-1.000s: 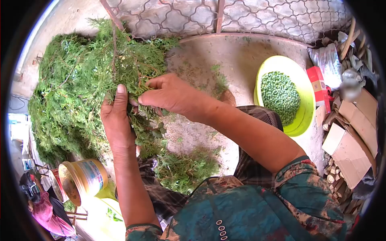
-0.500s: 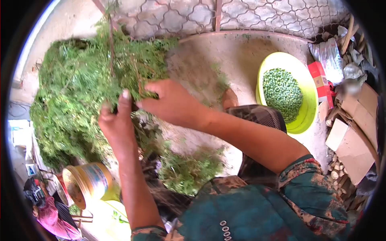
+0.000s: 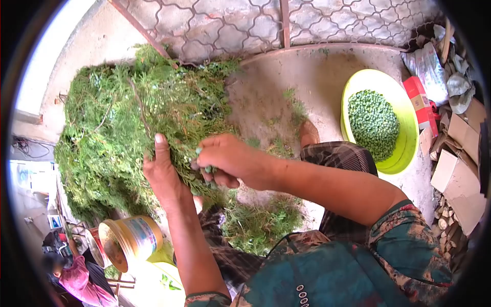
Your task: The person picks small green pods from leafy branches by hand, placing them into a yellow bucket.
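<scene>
My left hand (image 3: 166,176) is closed round a leafy evergreen branch (image 3: 185,166), its thumb pointing up along the stem. Close beside it, my right hand (image 3: 232,159) has its fingers curled, with a few small round green cones (image 3: 199,151) showing at the fingertips. Behind both hands rises a big heap of feathery green branches (image 3: 107,138). To my right a yellow-green basin (image 3: 406,151) holds many more of the same small green cones (image 3: 373,125). A smaller pile of sprigs (image 3: 261,222) lies on the floor between my legs.
A wire-mesh gate (image 3: 230,25) runs along the far side. At right are a red box (image 3: 421,105), plastic bags, flattened cardboard (image 3: 460,189) and firewood. Lower left stand a yellow bucket (image 3: 130,240) and another person in a pink top (image 3: 84,279).
My right hand has drawn back a little from the heap, and green cones now show in its fingers. My left hand stays at the branch. The whole view has shifted slightly.
</scene>
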### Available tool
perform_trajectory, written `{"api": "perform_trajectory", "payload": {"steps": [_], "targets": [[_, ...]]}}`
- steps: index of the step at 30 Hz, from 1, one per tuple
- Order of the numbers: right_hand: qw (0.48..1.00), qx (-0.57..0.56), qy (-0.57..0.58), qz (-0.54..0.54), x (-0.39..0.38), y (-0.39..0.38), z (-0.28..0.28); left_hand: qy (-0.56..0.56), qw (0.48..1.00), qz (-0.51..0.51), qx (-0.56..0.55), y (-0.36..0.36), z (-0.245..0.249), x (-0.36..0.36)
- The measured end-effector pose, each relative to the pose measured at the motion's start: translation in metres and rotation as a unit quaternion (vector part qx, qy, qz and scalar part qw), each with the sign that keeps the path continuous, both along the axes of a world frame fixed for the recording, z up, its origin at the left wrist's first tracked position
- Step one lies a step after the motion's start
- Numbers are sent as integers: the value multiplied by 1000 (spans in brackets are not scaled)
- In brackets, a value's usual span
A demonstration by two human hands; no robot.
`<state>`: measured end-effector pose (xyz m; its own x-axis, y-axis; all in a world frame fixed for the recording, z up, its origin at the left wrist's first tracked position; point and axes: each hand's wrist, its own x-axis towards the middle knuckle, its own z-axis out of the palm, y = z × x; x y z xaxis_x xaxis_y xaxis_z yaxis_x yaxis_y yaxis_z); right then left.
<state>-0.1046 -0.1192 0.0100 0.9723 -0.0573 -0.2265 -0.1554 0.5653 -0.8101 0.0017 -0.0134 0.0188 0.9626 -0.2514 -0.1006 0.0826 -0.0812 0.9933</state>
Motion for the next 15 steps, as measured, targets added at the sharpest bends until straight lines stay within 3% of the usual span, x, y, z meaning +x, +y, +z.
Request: {"api": "perform_trajectory", "payload": {"steps": [3,5,9,15], "targets": [[1000,7,-19,0,1,-3,-4,-8,997,-23,-74,-1,-3,4],[990,139,-25,3,-1,-3,-2,-22,996,-19,-85,-1,4,4],[979,203,-4,27,1,-7,-1,-47,993,-16,-108,0,8,1],[977,211,31,20,-1,-4,1,-139,989,-8,-50,-4,4,-8]]}}
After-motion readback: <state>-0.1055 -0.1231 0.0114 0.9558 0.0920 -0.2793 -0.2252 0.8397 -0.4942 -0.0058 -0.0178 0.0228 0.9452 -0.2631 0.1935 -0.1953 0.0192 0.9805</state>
